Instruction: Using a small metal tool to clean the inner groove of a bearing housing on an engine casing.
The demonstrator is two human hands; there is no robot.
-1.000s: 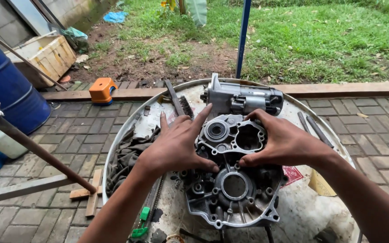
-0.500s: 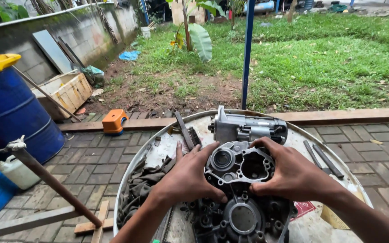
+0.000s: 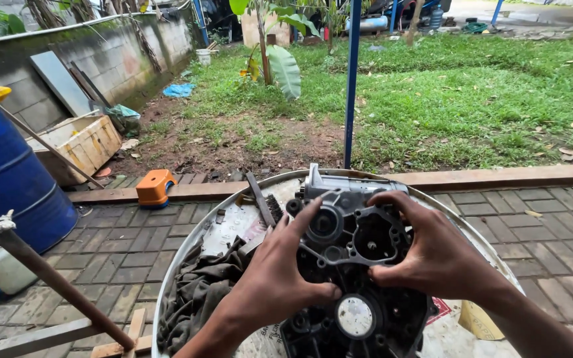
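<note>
A dark, greasy metal engine casing half (image 3: 349,245), with round bores and an open cavity, is lifted above a second casing (image 3: 359,318) lying in a round white basin (image 3: 187,252). My left hand (image 3: 276,278) grips its left side, thumb under the lower edge. On its right side is my right hand (image 3: 436,255), fingers curled over the top rim. A grey metal engine part (image 3: 339,182) lies just behind the casing.
A dark oily rag (image 3: 200,292) and a long tool (image 3: 260,199) lie in the basin's left part. On the brick paving sit an orange stool (image 3: 154,187), a blue drum (image 3: 8,179) and a rusty bar (image 3: 61,285). A blue pole (image 3: 351,79) stands behind, with grass beyond.
Both hands have lifted the upper casing half up off the lower one, and my view has tilted upward toward the garden.
</note>
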